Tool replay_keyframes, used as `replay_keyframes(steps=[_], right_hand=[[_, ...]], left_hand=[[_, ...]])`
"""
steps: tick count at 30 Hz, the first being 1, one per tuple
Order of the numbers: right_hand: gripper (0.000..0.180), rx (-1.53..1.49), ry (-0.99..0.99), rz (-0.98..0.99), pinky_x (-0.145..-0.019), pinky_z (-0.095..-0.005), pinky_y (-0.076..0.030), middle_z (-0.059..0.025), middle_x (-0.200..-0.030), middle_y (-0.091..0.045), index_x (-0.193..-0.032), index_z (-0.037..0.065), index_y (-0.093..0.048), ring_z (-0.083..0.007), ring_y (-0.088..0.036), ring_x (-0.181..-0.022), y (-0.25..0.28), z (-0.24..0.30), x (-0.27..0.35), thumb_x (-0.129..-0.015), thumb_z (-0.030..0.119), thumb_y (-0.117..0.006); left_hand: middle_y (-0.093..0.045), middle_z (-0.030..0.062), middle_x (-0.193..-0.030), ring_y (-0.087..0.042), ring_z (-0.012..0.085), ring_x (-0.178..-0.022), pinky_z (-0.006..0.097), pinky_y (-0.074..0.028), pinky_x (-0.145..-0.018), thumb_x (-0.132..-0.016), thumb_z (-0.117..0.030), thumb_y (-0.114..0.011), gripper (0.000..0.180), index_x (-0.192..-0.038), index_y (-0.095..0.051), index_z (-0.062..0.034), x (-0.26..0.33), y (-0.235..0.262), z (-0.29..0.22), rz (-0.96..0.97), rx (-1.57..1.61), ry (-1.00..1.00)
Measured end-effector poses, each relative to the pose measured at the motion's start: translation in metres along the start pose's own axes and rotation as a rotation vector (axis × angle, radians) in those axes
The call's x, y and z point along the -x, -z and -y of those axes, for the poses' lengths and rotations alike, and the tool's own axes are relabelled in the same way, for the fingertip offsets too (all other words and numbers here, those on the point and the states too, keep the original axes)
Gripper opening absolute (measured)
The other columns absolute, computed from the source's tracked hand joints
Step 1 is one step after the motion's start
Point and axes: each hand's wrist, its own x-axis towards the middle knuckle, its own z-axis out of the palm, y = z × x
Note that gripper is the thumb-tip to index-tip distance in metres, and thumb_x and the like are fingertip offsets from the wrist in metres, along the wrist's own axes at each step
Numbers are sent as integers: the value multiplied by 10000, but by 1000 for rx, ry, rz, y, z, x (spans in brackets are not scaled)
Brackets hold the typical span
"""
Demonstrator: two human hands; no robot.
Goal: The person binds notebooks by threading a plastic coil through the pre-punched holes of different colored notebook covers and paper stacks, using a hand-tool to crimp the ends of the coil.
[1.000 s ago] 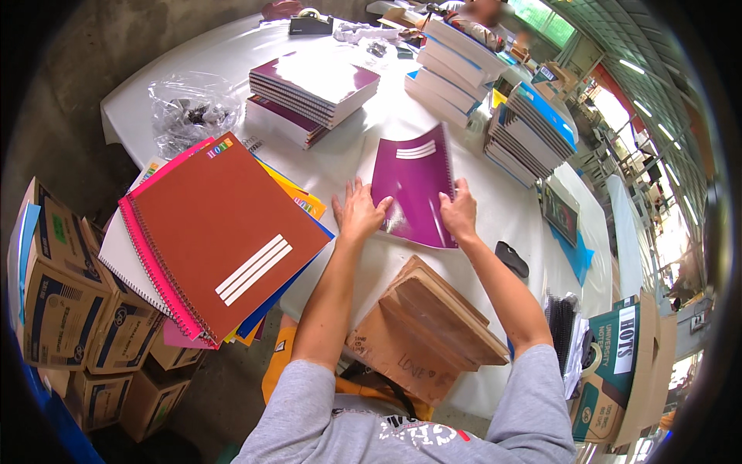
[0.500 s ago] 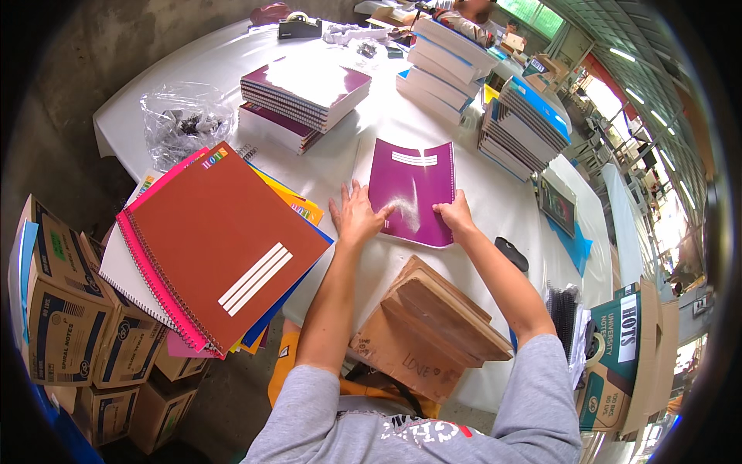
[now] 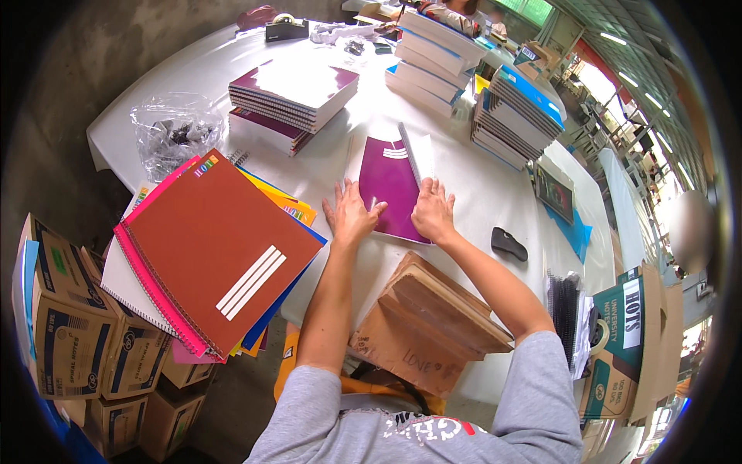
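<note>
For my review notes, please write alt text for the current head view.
A person's left hand and right hand touch a purple spiral notebook on a white table. A purple stack sits beyond it on the left and a blue-topped stack on the right; a brown notebook tops a fanned pile at left.

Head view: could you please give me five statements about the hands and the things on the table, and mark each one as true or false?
1. The right hand is at the right side of the purple notebook. True.
2. The brown notebook lies underneath the pink notebook. False: the brown notebook lies on top of the pink notebook.
3. The black tape dispenser stands toward the far edge of the table. True.
4. The left hand rests on the brown notebook. False: the left hand is at the left side of the purple notebook.
5. The clear plastic bag is left of the stack of purple notebooks. True.
</note>
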Motion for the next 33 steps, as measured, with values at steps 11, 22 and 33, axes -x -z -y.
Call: replay_keyframes(steps=[11,22,33], right_hand=[[499,-1298,-247,140,-678,-274,-527,-104,-919,-582,-1209,-25,-361,-147,-597,-778,36,-73,-19,-767,-53,-590],[806,-882,172,-91,-967,-315,-418,-128,-1209,-536,-1359,17,-356,-203,-540,-1099,357,-53,127,-665,107,-755],[777,-206,350,417,-675,-387,-543,-110,-1105,-632,-1339,175,-390,-266,-656,-707,276,2,216,-654,-4,-711]], left_hand=[[-313,109,-1452,-188,297,-1378,554,-122,-1087,-782,-556,-580,841,-1404,-287,-73,-2,3,-9,31,25,70],[-295,207,-1437,-202,300,-1370,416,-139,-1110,-675,-232,-807,988,-1419,-202,8,153,170,-118,-825,513,-835],[-489,106,-1236,-498,182,-1111,326,-380,-963,-818,29,-618,513,-1288,-413,1,199,112,-27,72,833,-450]])
